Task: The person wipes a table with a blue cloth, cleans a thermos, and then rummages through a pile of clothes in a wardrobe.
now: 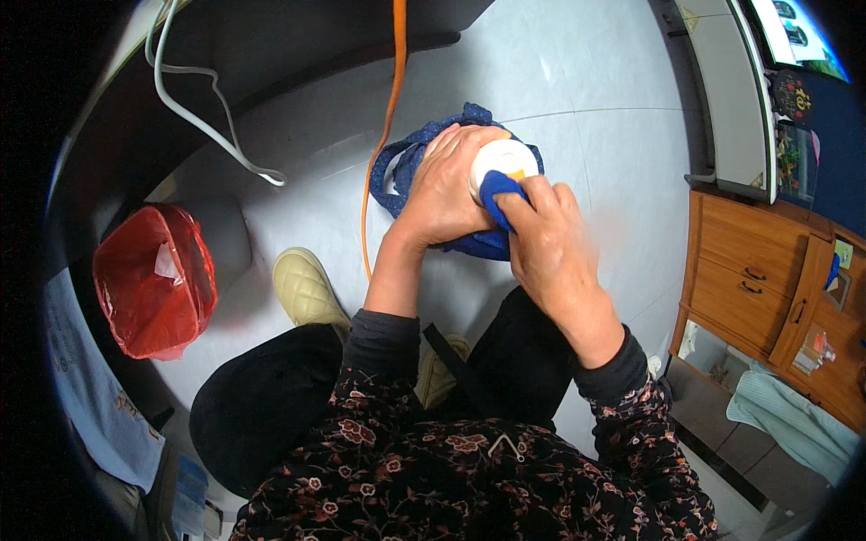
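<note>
My left hand (448, 189) grips a white round container (501, 157) with its round end turned up towards me. A small yellow-orange patch shows on that end. In my right hand (556, 247) is a bunched blue cloth (498, 196), pressed against the container's near edge. Dark blue dotted fabric (389, 179) with a strap-like loop lies behind and below both hands; whether it is a bag or a garment I cannot tell. My palms and fingers hide most of the container's side.
An orange cord (392, 101) hangs left of the fabric. Further left are a white cable (196, 125) and a bin with a red liner (152, 284). A wooden cabinet (747, 270) stands at right, with a pale green towel (788, 416) nearby. My feet wear quilted shoes (306, 287).
</note>
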The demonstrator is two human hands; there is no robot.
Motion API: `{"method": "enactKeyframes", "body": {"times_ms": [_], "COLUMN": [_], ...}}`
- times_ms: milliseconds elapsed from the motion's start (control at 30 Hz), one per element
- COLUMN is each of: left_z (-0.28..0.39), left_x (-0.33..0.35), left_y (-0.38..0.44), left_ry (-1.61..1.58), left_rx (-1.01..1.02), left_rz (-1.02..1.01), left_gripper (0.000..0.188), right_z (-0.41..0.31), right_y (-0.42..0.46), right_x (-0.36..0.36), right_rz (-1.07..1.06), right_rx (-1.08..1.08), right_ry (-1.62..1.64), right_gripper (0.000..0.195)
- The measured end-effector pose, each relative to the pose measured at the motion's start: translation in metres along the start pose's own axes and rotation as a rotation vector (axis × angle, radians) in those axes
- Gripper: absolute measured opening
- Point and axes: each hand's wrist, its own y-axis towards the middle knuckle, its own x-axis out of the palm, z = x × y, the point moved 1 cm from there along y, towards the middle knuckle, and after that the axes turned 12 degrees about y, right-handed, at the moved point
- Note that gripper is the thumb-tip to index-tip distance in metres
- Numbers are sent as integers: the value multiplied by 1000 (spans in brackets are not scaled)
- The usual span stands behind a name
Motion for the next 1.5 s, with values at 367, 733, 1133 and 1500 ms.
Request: {"method": "enactKeyframes", "body": {"times_ms": [367, 733, 1133, 1500], "left_z": [1, -1, -3, 79], "left_x": [-1, 0, -4, -75], "left_y": [-3, -2, -6, -3], "left_ry": [44, 66, 46, -371], "left_rx": [-37, -37, -48, -234], "left_rz": [-14, -4, -113, 64], "left_gripper": [70, 72, 97, 27], "right_z": [-1, -3, 40, 42], "right_y": [3, 6, -67, -94], "right_x": [9, 12, 2, 13], "right_rz": [74, 127, 72, 168], "right_rx": [97, 11, 675, 449], "right_ry": [46, 20, 1396, 2360], "right_gripper": [34, 32, 22, 44]}}
